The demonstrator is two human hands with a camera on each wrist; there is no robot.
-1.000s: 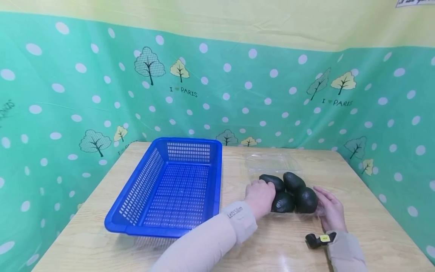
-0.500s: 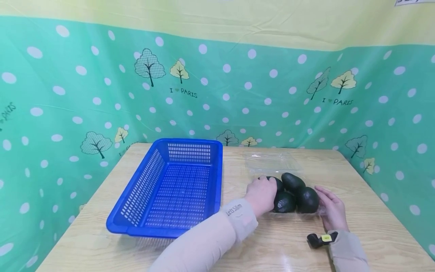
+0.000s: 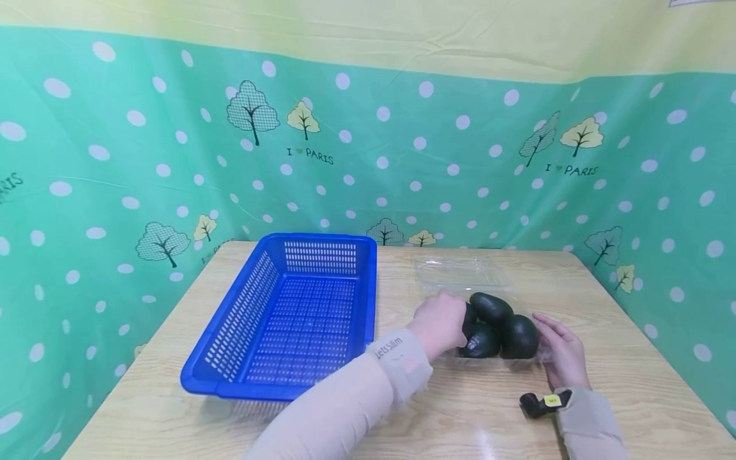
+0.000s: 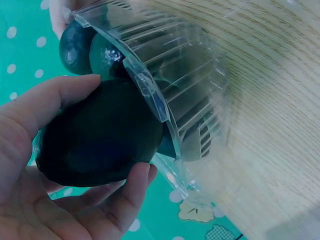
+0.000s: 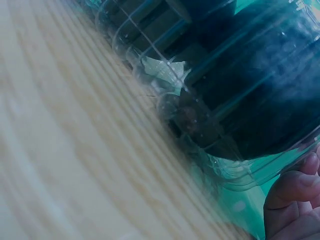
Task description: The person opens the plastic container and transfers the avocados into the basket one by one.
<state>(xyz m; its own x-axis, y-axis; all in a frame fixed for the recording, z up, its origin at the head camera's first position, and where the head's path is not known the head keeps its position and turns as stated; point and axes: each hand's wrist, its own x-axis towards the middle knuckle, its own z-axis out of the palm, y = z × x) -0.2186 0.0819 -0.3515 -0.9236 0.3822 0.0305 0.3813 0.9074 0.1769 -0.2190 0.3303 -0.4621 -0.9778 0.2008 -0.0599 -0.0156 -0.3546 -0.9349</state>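
My left hand [image 3: 439,324] grips a dark avocado [image 4: 102,132] at the left end of a clear plastic container [image 4: 172,70]. In the left wrist view the thumb lies along its top and the fingers curl beneath. From the head, my hand hides most of that avocado. Other avocados sit in the container: one at the back [image 3: 491,309], one in front [image 3: 482,342] and one at the right [image 3: 520,337]. My right hand [image 3: 563,351] holds the container's right end, its fingers at the rim in the right wrist view.
A blue perforated basket [image 3: 374,306] stands on the wooden table [image 3: 471,409], left of the container. The container's clear lid [image 3: 460,271] lies open behind the avocados. A black strap with a yellow label [image 3: 543,404] is on my right wrist. A green dotted curtain [image 3: 402,147] hangs behind.
My left hand has shifted slightly left with the gripped avocado, which has turned further under the hand. The back avocado has tipped a little to the left. My right hand stays at the container.
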